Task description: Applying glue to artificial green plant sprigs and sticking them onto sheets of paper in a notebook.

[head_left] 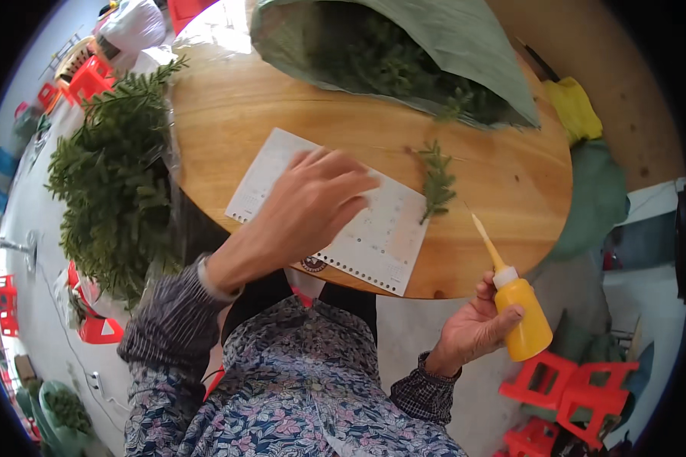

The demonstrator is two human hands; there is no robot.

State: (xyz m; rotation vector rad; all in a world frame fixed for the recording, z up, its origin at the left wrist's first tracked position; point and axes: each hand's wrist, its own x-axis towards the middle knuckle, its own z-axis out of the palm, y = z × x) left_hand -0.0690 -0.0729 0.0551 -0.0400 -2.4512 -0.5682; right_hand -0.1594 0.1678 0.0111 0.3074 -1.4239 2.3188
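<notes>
My right hand [469, 331] is wrapped round a yellow squeeze bottle [524, 320] with a white collar and a long, thin nozzle. The nozzle points up and slightly left, at the table's near right edge. Over a white sheet of printed paper [389, 232], my left hand [316, 198] has its fingers stretched to the right, slightly blurred, with nothing visible in them. The sheet lies at an angle, with a row of punched holes along its near edge. Beside its right corner lies a small green evergreen sprig [438, 181].
A round wooden table [229, 99] carries a large green bag [484, 57] of evergreen sprigs at its far side. A big heap of evergreen branches [114, 206] stands at the left. Red stools [537, 381] are on the floor, lower right. A yellow cloth [573, 109] lies far right.
</notes>
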